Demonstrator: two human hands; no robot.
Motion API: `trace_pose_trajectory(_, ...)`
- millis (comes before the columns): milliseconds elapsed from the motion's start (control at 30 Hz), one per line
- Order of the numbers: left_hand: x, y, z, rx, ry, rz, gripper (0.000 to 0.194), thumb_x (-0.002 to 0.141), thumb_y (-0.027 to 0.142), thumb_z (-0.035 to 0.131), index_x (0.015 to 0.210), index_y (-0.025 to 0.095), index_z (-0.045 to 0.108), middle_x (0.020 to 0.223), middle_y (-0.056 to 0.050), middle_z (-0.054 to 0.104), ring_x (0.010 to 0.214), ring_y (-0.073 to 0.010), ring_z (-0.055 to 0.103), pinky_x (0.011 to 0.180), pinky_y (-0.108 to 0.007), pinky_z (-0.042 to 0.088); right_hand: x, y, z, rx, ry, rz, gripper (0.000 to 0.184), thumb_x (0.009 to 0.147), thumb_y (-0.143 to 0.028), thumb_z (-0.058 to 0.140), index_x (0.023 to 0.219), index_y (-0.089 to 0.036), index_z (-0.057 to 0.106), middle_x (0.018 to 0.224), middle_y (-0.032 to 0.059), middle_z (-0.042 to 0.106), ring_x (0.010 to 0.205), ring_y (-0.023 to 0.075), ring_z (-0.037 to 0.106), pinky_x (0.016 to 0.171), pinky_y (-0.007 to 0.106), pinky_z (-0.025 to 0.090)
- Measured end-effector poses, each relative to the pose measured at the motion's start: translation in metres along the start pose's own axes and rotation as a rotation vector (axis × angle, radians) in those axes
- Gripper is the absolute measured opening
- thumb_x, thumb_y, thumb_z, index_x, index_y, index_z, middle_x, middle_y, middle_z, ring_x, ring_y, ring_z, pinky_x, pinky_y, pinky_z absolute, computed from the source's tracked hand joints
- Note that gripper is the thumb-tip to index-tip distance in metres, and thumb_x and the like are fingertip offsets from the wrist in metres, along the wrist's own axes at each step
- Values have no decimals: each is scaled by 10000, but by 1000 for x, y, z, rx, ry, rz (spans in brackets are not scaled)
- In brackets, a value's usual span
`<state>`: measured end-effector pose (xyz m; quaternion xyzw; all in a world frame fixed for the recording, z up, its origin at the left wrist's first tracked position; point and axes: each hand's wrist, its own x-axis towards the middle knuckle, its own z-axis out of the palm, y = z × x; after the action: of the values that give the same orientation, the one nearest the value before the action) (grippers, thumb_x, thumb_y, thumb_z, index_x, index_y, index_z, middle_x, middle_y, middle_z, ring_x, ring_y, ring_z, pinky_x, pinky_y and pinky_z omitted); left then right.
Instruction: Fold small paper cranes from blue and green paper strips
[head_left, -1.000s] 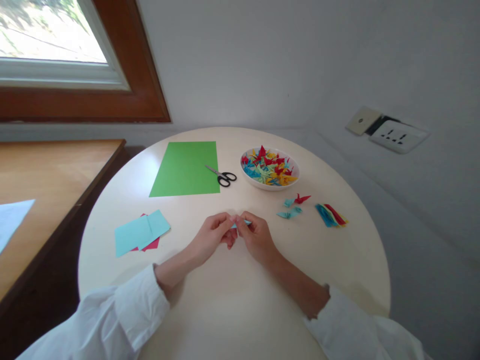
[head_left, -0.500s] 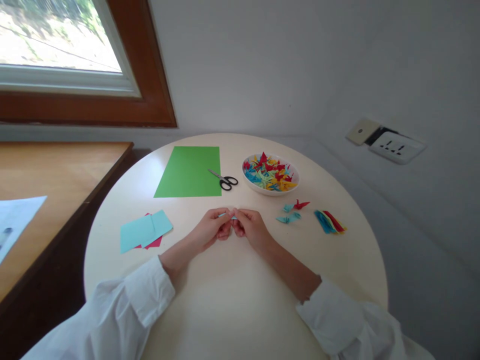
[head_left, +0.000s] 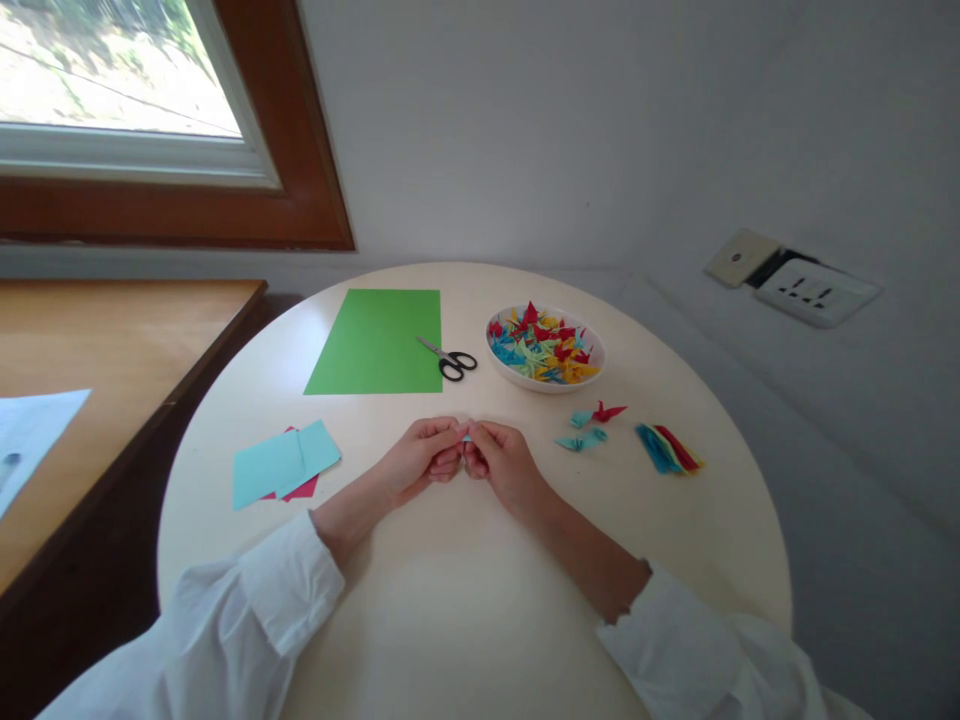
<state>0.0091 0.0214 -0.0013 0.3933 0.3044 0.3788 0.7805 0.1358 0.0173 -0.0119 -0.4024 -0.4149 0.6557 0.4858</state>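
Note:
My left hand (head_left: 429, 453) and my right hand (head_left: 496, 455) meet above the middle of the round table, fingertips pressed together. Between them they pinch a small folded piece of light blue paper (head_left: 467, 437), mostly hidden by the fingers. Right of my right hand lie two light blue paper cranes (head_left: 587, 440) and a red paper crane (head_left: 609, 411). Loose square sheets, light blue (head_left: 268, 465) over dark pink (head_left: 304, 489), lie left of my left hand.
Beyond my hands, black-handled scissors (head_left: 451, 364) rest partly on a green sheet (head_left: 375, 340). A white bowl (head_left: 544, 384) holds many coloured paper cranes. Folded strips (head_left: 667, 449) in several colours lie at the right. A wooden desk (head_left: 112, 340) stands left, wall sockets (head_left: 816, 291) right.
Less of the light blue paper shows between my fingertips, which have shifted slightly. The view has moved a little closer; the objects on the table stay in place.

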Motion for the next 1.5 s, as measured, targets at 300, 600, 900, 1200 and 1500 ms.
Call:
trace_pose_trajectory(300, -5, -4, 8, -133, 9, 39, 338, 701, 356, 719, 585, 125, 503, 391, 106, 292, 344, -1, 203, 367, -150, 162, -8, -1, 5, 153, -57, 16, 450, 622, -511, 699, 482, -168, 444, 404, -87, 374, 371, 25, 254, 389, 201, 194)
trace_pose_trajectory(600, -7, -8, 15, -104, 74, 91, 367, 708, 399, 712, 581, 136, 490, 395, 87, 355, 363, -12, 269, 392, -155, 222, -10, -3, 2, -146, 48, -153, 442, 713, -537, 595, 501, -179, 445, 413, -73, 379, 375, 46, 296, 377, 206, 230)
trace_pose_trajectory(900, -6, -10, 10, -134, 127, 95, 213, 670, 284, 758, 715, 115, 637, 647, -15, 630, 594, -84, 570, 608, -209, 476, -14, -5, -13, -603, 182, -458, 281, 848, -355, 485, 634, -188, 559, 555, -24, 528, 505, 94, 482, 469, 211, 380)
trace_pose_trajectory(1200, -6, -6, 12, -18, 311, 256, 236, 577, 292, 800, 675, 133, 656, 641, -11, 674, 645, -127, 625, 732, -277, 504, -12, -7, -14, -800, 115, -651, 228, 866, -270, 468, 758, -195, 654, 686, 25, 646, 627, 130, 578, 595, 249, 469)
trace_pose_trajectory(1500, -5, -4, 8, 230, 443, 336, 181, 620, 277, 748, 700, 139, 664, 667, -15, 677, 645, -134, 609, 644, -242, 467, -11, -7, -14, -821, 42, -630, 243, 873, -246, 462, 956, -221, 689, 921, 67, 709, 792, 171, 643, 723, 313, 512)
